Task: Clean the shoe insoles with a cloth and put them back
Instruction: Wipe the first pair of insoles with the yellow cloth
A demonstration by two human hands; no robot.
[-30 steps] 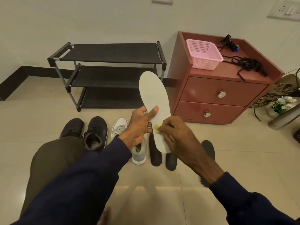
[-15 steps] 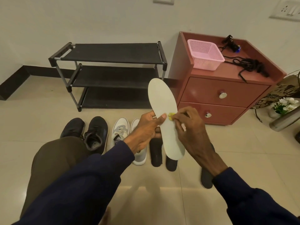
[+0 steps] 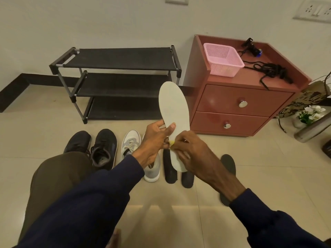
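Against smooth pale insole (image 3: 172, 108), bunched yellow cloth (image 3: 172, 142)

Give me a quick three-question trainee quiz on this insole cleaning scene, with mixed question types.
1. True or false: the left hand grips the white insole.
2. The pink basket sits on: A the floor, B the red cabinet, C the shoe rack.
3. Fill in: the right hand pinches a small ___ cloth against the insole.
Key: 1 true; 2 B; 3 yellow.
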